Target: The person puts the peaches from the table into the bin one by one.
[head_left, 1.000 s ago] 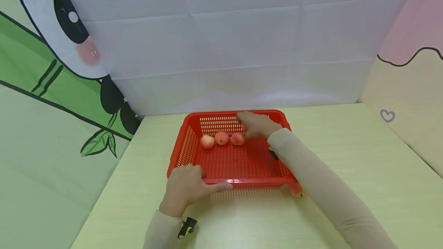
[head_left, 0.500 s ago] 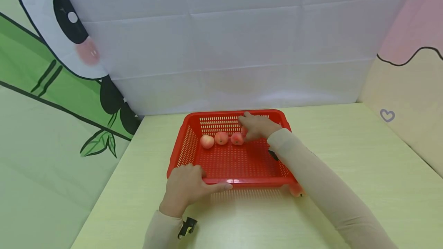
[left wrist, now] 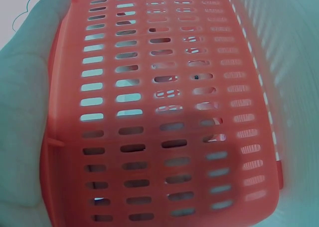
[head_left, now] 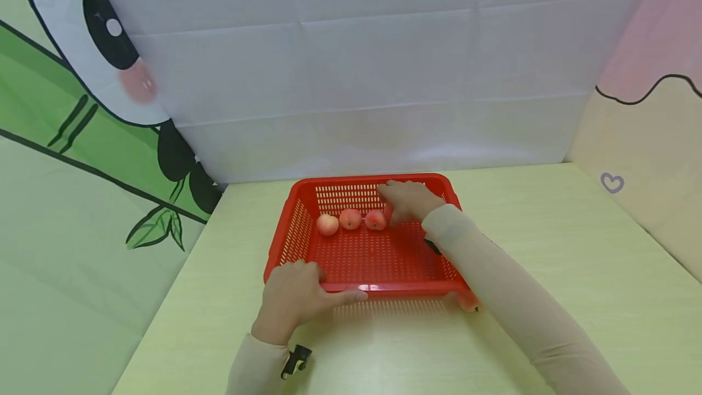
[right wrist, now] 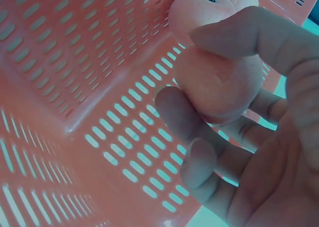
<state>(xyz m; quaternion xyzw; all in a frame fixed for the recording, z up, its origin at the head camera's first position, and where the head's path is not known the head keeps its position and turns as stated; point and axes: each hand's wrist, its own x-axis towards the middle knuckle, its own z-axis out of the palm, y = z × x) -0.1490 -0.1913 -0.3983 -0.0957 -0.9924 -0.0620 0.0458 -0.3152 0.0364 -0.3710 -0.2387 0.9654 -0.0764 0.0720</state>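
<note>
Firstly, at the far left, hangs a painted cloth [head_left: 93, 273] with a green band and some leaves. To the right of it, over the pale table [head_left: 186, 346], comes the left hand [head_left: 293, 294], with a light sleeve. This hand grips the near left corner of the red basket [head_left: 406, 288]: its thumb lies along the outside of the near wall, and a finger bends over the rim. In the left wrist view, the slotted wall is seen close beside this hand.

Inside the basket, toward the back wall, apples make a row. First is a yellowish apple [head_left: 327, 225], then a middle apple [head_left: 350, 219], just beside it, then a third apple [head_left: 375, 220], more red. At the right end of the row is the held apple [right wrist: 219, 85]. The right hand [head_left: 414, 200] pinches it, with the thumb above and the fingers below, as the right wrist view shows. Whether it touches its neighbour or the basket floor, I cannot tell.

Further right, an outer apple [head_left: 468, 302] is partly visible by the near right corner, outside the basket, next to the right sleeve [head_left: 515, 291]. Rightmost hangs a pink and cream cloth [head_left: 641, 145] with a small drawn heart [head_left: 612, 183].
</note>
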